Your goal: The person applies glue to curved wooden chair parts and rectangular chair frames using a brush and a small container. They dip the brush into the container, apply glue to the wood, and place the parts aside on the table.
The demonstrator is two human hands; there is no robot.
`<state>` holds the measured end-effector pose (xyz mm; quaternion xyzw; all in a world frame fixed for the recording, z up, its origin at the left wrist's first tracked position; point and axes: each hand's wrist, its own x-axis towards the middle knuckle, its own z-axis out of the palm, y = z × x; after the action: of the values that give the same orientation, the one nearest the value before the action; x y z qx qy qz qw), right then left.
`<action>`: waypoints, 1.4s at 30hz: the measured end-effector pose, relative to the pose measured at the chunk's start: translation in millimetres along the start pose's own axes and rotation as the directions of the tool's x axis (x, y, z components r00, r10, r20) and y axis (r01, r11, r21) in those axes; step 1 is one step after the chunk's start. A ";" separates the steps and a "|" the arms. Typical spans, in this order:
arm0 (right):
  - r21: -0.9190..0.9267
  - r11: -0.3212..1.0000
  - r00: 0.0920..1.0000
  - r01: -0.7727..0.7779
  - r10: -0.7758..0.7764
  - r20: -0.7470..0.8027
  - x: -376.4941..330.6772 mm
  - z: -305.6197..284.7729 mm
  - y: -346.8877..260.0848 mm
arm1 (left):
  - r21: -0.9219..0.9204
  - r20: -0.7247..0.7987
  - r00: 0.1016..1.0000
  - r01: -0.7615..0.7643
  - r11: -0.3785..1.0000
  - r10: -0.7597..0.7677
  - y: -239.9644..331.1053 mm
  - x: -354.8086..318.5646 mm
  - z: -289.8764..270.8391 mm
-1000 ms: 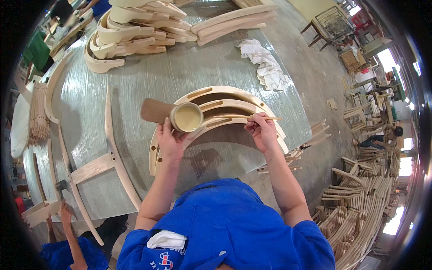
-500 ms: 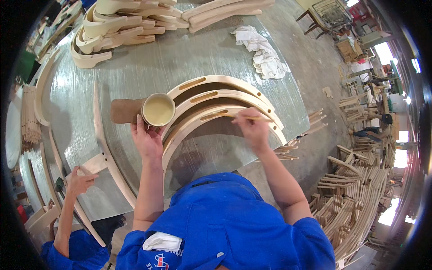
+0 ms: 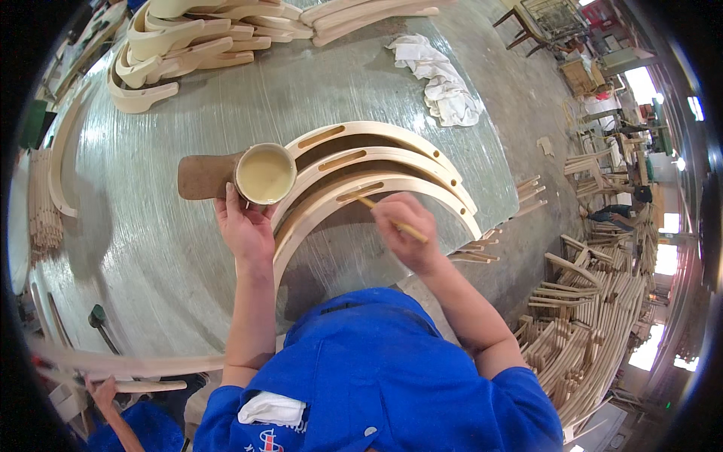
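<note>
My left hand (image 3: 248, 232) is closed around a round cup (image 3: 266, 175) of pale yellow, creamy liquid. Beside the cup is a flat brown piece (image 3: 205, 178); whether it is joined to it I cannot tell. In my right hand (image 3: 408, 226) is a thin wooden stick (image 3: 366, 201), pinched, pointing left toward the slot of the nearest curved wooden part (image 3: 312, 218). Whether the tip touches the wood is unclear. Behind it lie a middle curved part (image 3: 376, 156) and a far one (image 3: 392, 133), nested and each with a long slot and small round holes.
Clear film covers the table (image 3: 188, 279). Curved wooden parts (image 3: 154, 68) are stacked at the far left, a crumpled white cloth (image 3: 444, 83) at the far right. A co-worker's hand (image 3: 102, 392) is by long wood pieces (image 3: 151, 367). Wooden frames (image 3: 587, 331) crowd the right floor.
My right hand has moved left and nearer to me, and the stick has turned from nearly level to slanting. The co-worker's hand and the jointed wooden piece have moved down toward the lower left.
</note>
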<state>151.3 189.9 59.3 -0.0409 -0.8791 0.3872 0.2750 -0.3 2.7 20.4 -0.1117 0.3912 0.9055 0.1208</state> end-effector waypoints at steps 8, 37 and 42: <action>0.020 0.992 0.992 -0.125 0.125 0.023 -2.2 13.0 -19.2 | -0.005 -0.010 1.000 0.014 1.000 -0.014 0.3 5.3 0.7; -0.070 0.997 0.999 -0.030 0.027 -0.044 -14.8 -8.8 4.9 | 0.022 -0.051 0.997 -0.064 0.998 0.065 16.0 -19.2 -9.8; -0.019 0.998 0.998 0.063 -0.063 0.033 -13.8 8.1 1.0 | 0.045 -0.021 0.995 -0.092 0.995 0.093 19.8 -37.4 -4.7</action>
<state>158.7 181.3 47.9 -0.0097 -0.8879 0.3703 0.2726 29.5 -18.9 41.9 -0.1009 0.4174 0.8999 0.0766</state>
